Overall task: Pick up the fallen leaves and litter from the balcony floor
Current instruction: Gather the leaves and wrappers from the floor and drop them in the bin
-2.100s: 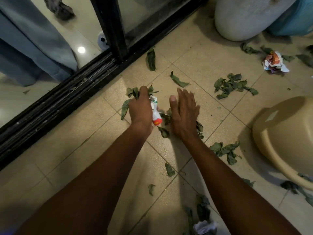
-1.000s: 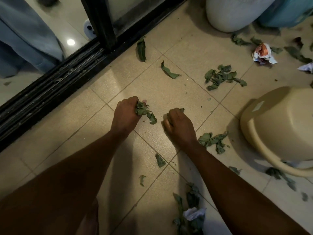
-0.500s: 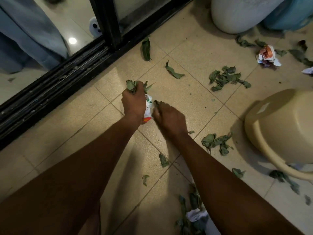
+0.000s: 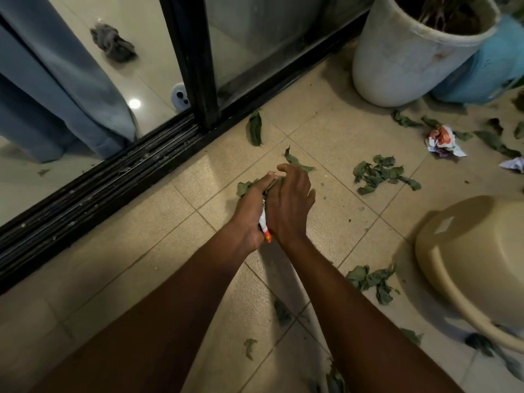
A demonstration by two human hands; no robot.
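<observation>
As we read it, left hand [image 4: 249, 214]: fist round leaf wad [image 4: 243, 188] and red-tipped wrapper [image 4: 264, 225]
right hand [image 4: 289, 205]: cupped over wad, grip unclear
next leaf [image 4: 293, 160]: on floor [image 4: 334, 154] just beyond right hand, axis slanting right

Nothing can be read: the sticker [image 4: 445, 224] on the basin [image 4: 476, 259] and the crumpled wrapper [image 4: 441, 139] are too blurred.

Dull green leaves [image 4: 380, 174] are dotting a beige tiled floor [image 4: 158, 231] ruled with thin darker lines. A white wrapper [image 4: 263, 224] is showing a red-and-orange tip; crumpled paper [image 4: 442, 140] is showing white, orange and purple. A tan basin [image 4: 476, 251], stained white pot [image 4: 402, 58], blue tub [image 4: 493, 66], black door frame [image 4: 195, 61] and grey-blue curtain [image 4: 65, 89] are framing them.
</observation>
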